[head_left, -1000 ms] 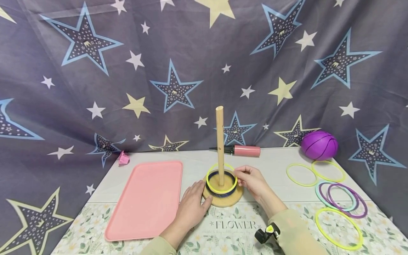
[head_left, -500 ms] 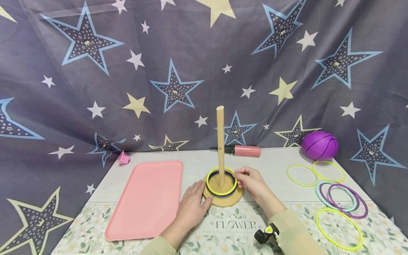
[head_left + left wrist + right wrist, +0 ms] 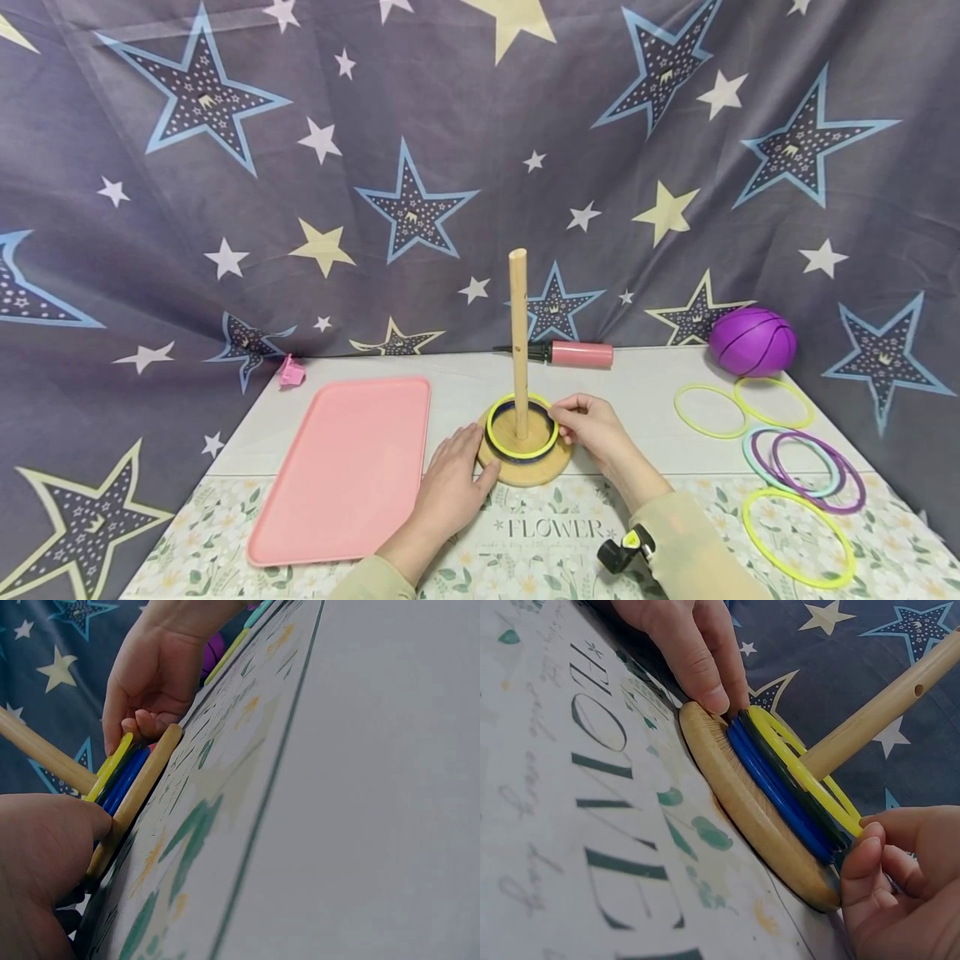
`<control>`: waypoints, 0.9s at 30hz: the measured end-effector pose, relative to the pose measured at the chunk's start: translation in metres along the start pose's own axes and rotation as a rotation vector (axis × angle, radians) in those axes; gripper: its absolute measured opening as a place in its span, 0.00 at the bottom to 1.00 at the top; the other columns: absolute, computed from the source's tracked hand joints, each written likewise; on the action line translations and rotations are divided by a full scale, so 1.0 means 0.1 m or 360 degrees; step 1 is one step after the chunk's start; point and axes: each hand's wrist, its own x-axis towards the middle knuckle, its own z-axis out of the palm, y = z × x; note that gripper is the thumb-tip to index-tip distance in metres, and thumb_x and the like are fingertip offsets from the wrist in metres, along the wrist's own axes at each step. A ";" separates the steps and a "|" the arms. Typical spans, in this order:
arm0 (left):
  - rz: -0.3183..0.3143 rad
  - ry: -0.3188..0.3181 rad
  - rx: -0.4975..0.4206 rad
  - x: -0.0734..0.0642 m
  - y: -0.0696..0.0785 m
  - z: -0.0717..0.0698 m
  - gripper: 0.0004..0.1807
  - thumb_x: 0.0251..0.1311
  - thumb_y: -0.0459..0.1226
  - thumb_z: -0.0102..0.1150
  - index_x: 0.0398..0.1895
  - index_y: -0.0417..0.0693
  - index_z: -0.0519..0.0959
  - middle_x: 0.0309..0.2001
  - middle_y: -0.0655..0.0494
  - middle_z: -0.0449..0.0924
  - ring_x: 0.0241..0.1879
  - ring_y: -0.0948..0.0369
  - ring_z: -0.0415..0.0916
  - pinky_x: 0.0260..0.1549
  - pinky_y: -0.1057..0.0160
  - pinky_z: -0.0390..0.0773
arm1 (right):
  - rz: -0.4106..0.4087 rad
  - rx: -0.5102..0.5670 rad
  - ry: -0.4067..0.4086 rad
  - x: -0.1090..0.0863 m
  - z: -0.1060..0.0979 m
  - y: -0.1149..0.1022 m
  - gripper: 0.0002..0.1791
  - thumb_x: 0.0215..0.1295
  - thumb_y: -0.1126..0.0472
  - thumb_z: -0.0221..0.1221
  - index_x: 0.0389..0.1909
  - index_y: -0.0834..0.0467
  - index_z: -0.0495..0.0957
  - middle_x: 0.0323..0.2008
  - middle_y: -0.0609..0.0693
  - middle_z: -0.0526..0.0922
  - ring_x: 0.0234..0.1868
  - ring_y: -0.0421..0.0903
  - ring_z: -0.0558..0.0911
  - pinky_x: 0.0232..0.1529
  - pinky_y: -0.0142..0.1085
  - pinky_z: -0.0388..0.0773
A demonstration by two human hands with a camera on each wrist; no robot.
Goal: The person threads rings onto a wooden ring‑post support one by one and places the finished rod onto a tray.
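A wooden peg (image 3: 518,333) stands upright on a round wooden base (image 3: 525,477). Around its foot lies a stack of blue and dark rings (image 3: 769,780), topped by a yellow ring (image 3: 810,784). My right hand (image 3: 596,429) pinches the right side of that yellow ring between thumb and fingertips. In the right wrist view the ring lies against the stack near the far hand and lifts slightly at the pinched side. My left hand (image 3: 456,479) rests at the left edge of the base, fingers extended, its thumb at the front. Its fingertips are partly hidden in the left wrist view.
Left of the peg lies a pink tray (image 3: 345,475), with a small pink object (image 3: 291,372) behind. A pink-and-black hand pump (image 3: 581,354) lies behind the peg. On the right are a purple ball (image 3: 752,342), loose yellow rings (image 3: 798,537), and overlapping purple and turquoise rings (image 3: 750,458).
The yellow ring has come down from a tilt above the dark rings to lie nearly flat over them. My right hand keeps its pinch; my left hand stays at the base.
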 end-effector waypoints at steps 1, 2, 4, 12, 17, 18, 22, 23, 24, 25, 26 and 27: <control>0.0000 -0.0001 -0.0001 0.00 0.00 0.00 0.38 0.80 0.48 0.63 0.81 0.32 0.68 0.81 0.37 0.68 0.82 0.41 0.62 0.84 0.40 0.55 | 0.0001 -0.0006 0.0003 0.00 0.00 0.00 0.09 0.75 0.71 0.65 0.49 0.74 0.81 0.28 0.51 0.81 0.24 0.39 0.77 0.24 0.27 0.77; 0.0000 -0.0001 -0.0001 0.00 0.00 0.00 0.38 0.80 0.48 0.63 0.81 0.32 0.68 0.81 0.36 0.68 0.82 0.41 0.62 0.84 0.40 0.55 | 0.0004 -0.0010 0.0007 0.00 0.00 -0.01 0.09 0.75 0.71 0.65 0.49 0.74 0.81 0.28 0.51 0.81 0.24 0.39 0.77 0.24 0.27 0.77; -0.0002 -0.0003 -0.0002 0.01 0.01 0.00 0.38 0.80 0.48 0.63 0.81 0.32 0.68 0.81 0.36 0.68 0.82 0.41 0.62 0.84 0.40 0.55 | 0.0009 -0.0024 0.0012 -0.01 0.00 -0.01 0.09 0.76 0.71 0.65 0.49 0.74 0.80 0.28 0.51 0.81 0.24 0.39 0.77 0.24 0.27 0.77; -0.0031 -0.0023 -0.0008 0.01 0.02 0.00 0.38 0.80 0.48 0.63 0.81 0.32 0.68 0.81 0.36 0.68 0.82 0.40 0.61 0.84 0.40 0.55 | 0.0014 -0.0043 0.0010 0.01 0.01 -0.01 0.12 0.76 0.69 0.66 0.52 0.74 0.80 0.29 0.52 0.81 0.24 0.39 0.77 0.23 0.27 0.78; -0.0035 -0.0031 -0.0012 0.01 0.02 -0.02 0.38 0.80 0.48 0.63 0.81 0.32 0.68 0.81 0.35 0.68 0.82 0.40 0.61 0.84 0.40 0.54 | 0.0010 -0.0054 0.0011 0.00 0.01 0.00 0.12 0.77 0.69 0.66 0.52 0.74 0.80 0.30 0.52 0.81 0.24 0.39 0.77 0.23 0.26 0.78; -0.0034 -0.0031 -0.0012 0.01 0.02 -0.02 0.38 0.80 0.48 0.63 0.81 0.32 0.68 0.81 0.35 0.68 0.82 0.40 0.61 0.84 0.40 0.54 | 0.0011 -0.0057 0.0012 0.00 0.01 -0.01 0.12 0.77 0.69 0.66 0.52 0.74 0.80 0.29 0.52 0.81 0.24 0.39 0.77 0.23 0.26 0.77; -0.0029 -0.0024 -0.0016 0.00 0.03 -0.02 0.38 0.79 0.48 0.63 0.81 0.31 0.69 0.80 0.35 0.68 0.82 0.40 0.62 0.84 0.39 0.55 | 0.0007 -0.0067 0.0004 0.00 0.01 -0.01 0.12 0.77 0.69 0.65 0.53 0.75 0.80 0.28 0.52 0.81 0.24 0.39 0.77 0.23 0.26 0.77; -0.0027 -0.0023 -0.0015 0.00 0.03 -0.02 0.38 0.79 0.48 0.64 0.81 0.31 0.69 0.80 0.35 0.68 0.82 0.40 0.62 0.84 0.39 0.55 | 0.0006 -0.0069 0.0004 0.00 0.01 -0.01 0.12 0.77 0.69 0.65 0.53 0.75 0.80 0.27 0.51 0.81 0.23 0.39 0.77 0.23 0.26 0.77; -0.0026 -0.0022 -0.0015 0.00 0.03 -0.02 0.38 0.79 0.48 0.64 0.81 0.31 0.69 0.80 0.35 0.68 0.82 0.40 0.62 0.83 0.39 0.55 | 0.0002 -0.0071 0.0000 0.00 0.01 -0.01 0.12 0.77 0.69 0.65 0.53 0.75 0.80 0.27 0.51 0.81 0.23 0.39 0.77 0.22 0.27 0.77; -0.0024 -0.0020 -0.0014 0.00 0.03 -0.02 0.38 0.79 0.48 0.64 0.80 0.31 0.69 0.80 0.35 0.68 0.82 0.40 0.62 0.83 0.39 0.55 | 0.0002 -0.0074 0.0001 0.00 0.01 -0.01 0.12 0.77 0.69 0.65 0.53 0.75 0.80 0.27 0.51 0.81 0.23 0.39 0.77 0.22 0.26 0.77; -0.0023 -0.0020 -0.0013 0.01 0.03 -0.02 0.38 0.79 0.48 0.64 0.80 0.31 0.69 0.80 0.35 0.68 0.82 0.40 0.62 0.83 0.39 0.55 | 0.0003 -0.0079 0.0005 0.00 0.01 -0.01 0.12 0.78 0.69 0.65 0.53 0.75 0.80 0.27 0.51 0.81 0.23 0.38 0.77 0.22 0.26 0.77; -0.0023 -0.0019 -0.0010 0.01 0.03 -0.02 0.38 0.79 0.48 0.64 0.80 0.31 0.69 0.80 0.35 0.68 0.82 0.40 0.62 0.83 0.39 0.55 | 0.0004 -0.0085 0.0007 0.00 0.01 -0.01 0.13 0.78 0.68 0.65 0.53 0.75 0.80 0.27 0.51 0.81 0.23 0.38 0.77 0.22 0.26 0.77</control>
